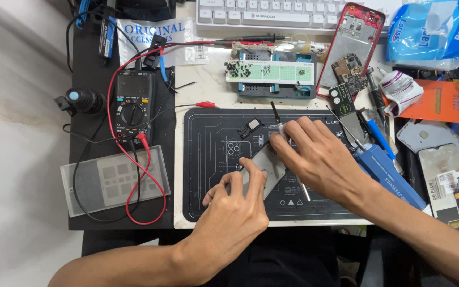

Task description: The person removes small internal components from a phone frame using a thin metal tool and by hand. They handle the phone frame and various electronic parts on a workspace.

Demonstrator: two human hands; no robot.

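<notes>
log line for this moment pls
left hand: steadies grey panel | right hand: wipes it with white pad | base: black mat

Phone repair bench: multimeter [132,103], work mat [208,159], opened phone [354,40].

Two bare forearms are seen entering from the bottom edge — no sleeve, watch, bracelet or glove is worn on either. The left hand [233,212] is shown with no ring, and its fingernails are kept short and unpainted. The right hand [320,157] is likewise left unadorned — slender fingers, short plain nails. Dark clothing is glimpsed below, between the arms, though its kind cannot be made out.
</notes>
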